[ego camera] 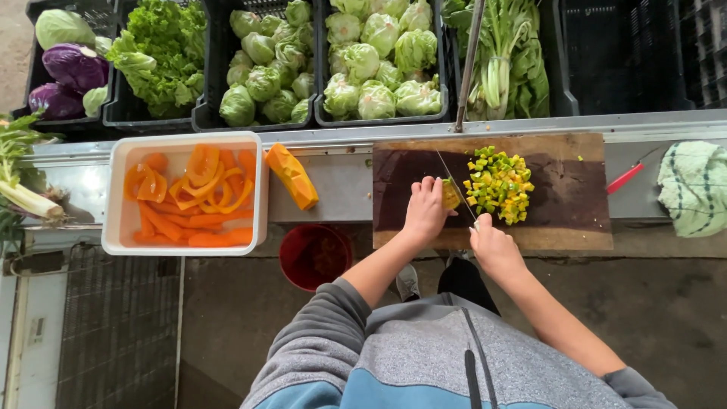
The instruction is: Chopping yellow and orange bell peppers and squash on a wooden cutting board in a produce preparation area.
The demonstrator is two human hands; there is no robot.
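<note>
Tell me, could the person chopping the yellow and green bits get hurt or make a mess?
Maybe. The left hand pins a small piece right beside the knife in the right hand, so the blade could nick a finger. The diced pile sits close to the blade, so cubes might scatter off the cutting board.

cutting board (560, 227): worn matt wood | knife (454, 182): thin shiny metal | tub (115, 198): smooth white plastic | towel (693, 185): rough cloth

a market produce stall: black crates (208, 113) of cabbages (379, 45) and lettuce (159, 53) behind a metal counter (341, 182).
</note>
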